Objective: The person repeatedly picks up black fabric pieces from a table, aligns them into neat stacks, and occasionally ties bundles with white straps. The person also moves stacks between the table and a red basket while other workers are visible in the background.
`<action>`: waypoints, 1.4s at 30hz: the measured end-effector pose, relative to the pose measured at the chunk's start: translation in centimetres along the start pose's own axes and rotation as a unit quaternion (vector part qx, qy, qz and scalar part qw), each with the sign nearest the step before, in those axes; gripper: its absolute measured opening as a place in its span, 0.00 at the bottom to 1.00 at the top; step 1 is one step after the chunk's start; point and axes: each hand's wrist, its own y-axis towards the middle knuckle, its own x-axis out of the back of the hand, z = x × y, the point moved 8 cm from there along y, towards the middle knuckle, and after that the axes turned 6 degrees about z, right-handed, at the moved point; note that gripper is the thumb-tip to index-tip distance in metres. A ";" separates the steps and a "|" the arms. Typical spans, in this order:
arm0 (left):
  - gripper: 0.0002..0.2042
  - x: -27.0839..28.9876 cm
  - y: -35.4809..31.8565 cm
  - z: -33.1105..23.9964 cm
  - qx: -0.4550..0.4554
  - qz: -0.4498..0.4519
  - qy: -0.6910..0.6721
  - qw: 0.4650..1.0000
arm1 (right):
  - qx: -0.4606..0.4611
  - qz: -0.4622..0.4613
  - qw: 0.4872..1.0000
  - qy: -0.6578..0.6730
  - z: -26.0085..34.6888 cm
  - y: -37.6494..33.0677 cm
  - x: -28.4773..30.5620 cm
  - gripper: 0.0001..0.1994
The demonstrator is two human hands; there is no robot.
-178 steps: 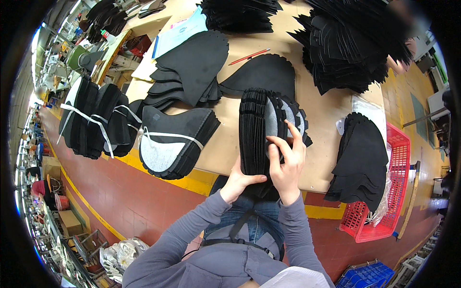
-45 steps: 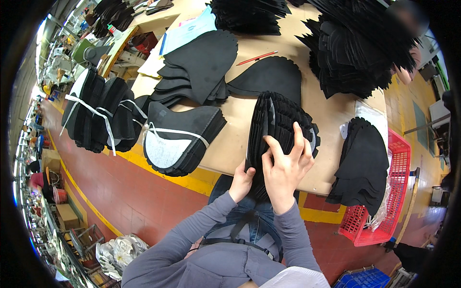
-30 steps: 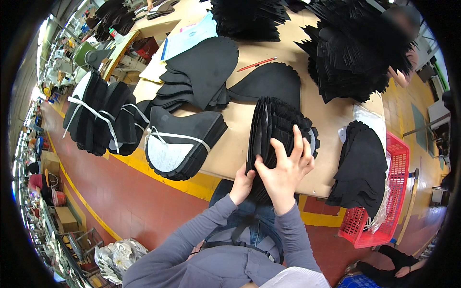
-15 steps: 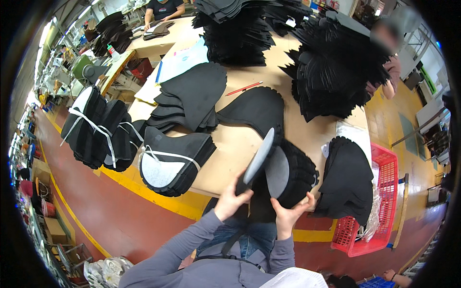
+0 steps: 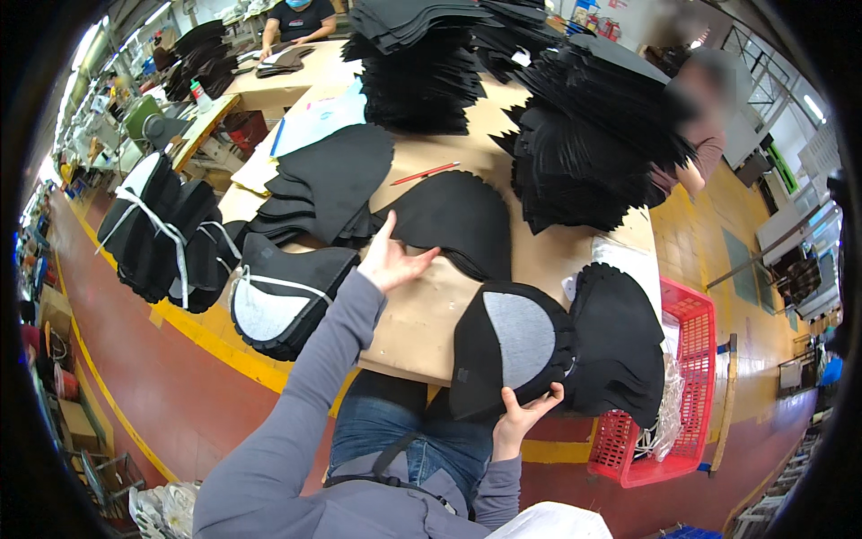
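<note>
– what is happening?
– the right hand [image 5: 523, 419] is grasping the lower edge of a grey-patched black stack [image 5: 518, 346]; the left hand [image 5: 395, 260] is spreading wide, holding nothing, near a flat black piece [image 5: 462, 216].
– where is that stack lying?
– it is jutting over the near edge of the surface [image 5: 413, 334], just beside a fanned black pile [image 5: 620, 350]; a red pencil [image 5: 425, 173] is lying farther back.

You're in a factory workshop: stacks of cut black pieces [image 5: 584, 135] fill your table [image 5: 413, 337], another person [image 5: 301, 22] is beyond it, machinery [image 5: 141, 119] crowds the left, and yellow lines [image 5: 211, 341] cross the red floor [image 5: 202, 404].
</note>
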 end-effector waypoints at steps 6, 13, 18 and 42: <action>0.41 2.8 -2.6 4.4 -0.278 0.033 0.573 0.770 | 0.016 -0.085 0.996 0.035 1.2 -1.5 0.0 0.52; 0.43 -5.4 -0.5 12.6 -0.220 0.203 0.708 0.640 | 0.074 -0.070 0.993 -0.063 5.7 -1.0 -4.3 0.52; 0.47 -4.9 -3.8 12.3 -0.117 0.274 0.622 0.724 | 0.224 -0.021 0.961 -0.159 13.0 -0.5 -3.6 0.44; 0.35 4.1 -9.4 4.4 -0.232 0.034 0.613 0.755 | 0.144 0.227 0.942 -0.199 2.8 5.4 -6.5 0.43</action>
